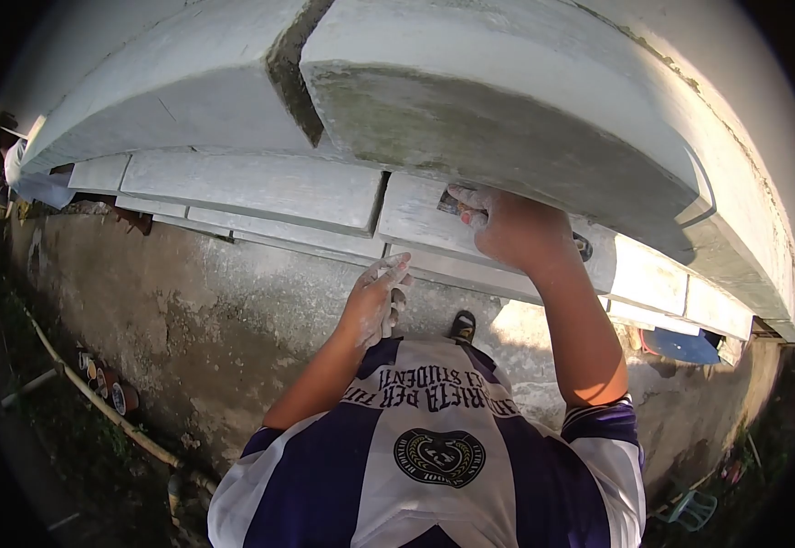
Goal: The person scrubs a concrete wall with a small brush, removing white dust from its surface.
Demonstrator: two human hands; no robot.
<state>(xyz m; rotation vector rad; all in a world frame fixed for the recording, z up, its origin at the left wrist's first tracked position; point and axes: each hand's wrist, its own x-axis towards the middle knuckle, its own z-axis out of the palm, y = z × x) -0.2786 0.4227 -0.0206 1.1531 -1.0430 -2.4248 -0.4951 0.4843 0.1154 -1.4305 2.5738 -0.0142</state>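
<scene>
Item one: a flat hand tool (pixel 448 201), probably a scraper or small trowel, its dark end showing past the fist. It lies against a pale panel (pixel 415 217) under the overhang.

Item two: our right hand (pixel 527 228), whitened at the fingers and closed around the tool.

Item three: our left hand (pixel 379 297), coated in pale residue, fingers curled, raised near the lower ledge's edge. Whether it pinches anything we cannot tell.

Step in hand, as we judge it: working the panel's face with the blade. The next move calls for a firm grip, the blade kept flat, and knuckles held clear of the concrete above.

Obstructions: the heavy overhang (pixel 507 119), close above the right hand and limiting reach; an upright gap (pixel 378 205) left of the tool, where a blade edge could catch.

Surroundings: a stained concrete floor (pixel 233 301) below; a bamboo pole (pixel 96 402) and pots (pixel 124 397) at left; another person (pixel 41 187) at the far left edge; a blue object (pixel 680 345), not identifiable, at right; a green plastic chair (pixel 692 510), lower right.
</scene>
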